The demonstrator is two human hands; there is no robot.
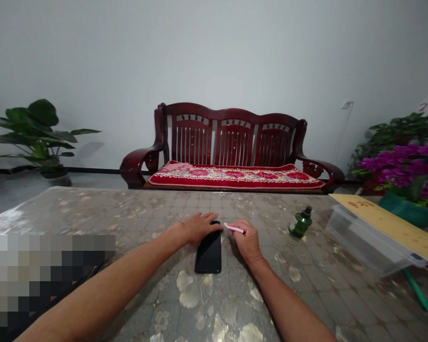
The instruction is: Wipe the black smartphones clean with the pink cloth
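A black smartphone [209,254] lies flat on the patterned table cover, its dark face up. Across its upper left part rests my left hand [199,227], fingers stretched out and apart, the fingertips around the phone's top end. Just right of the phone, my right hand [247,240] is closed around a slim pink and white pen-like stick [235,229]. The stick's pale tip points left, close to the phone's upper right corner. Whether the tip touches the phone, I cannot tell.
A green bottle with a black cap [301,223] stands right of my hands. Farther right is a clear plastic box [369,242] under a yellow board [388,223], beside purple flowers [410,164]. A wooden bench [233,114] stands beyond the table [157,204]. Pixelation covers the lower left.
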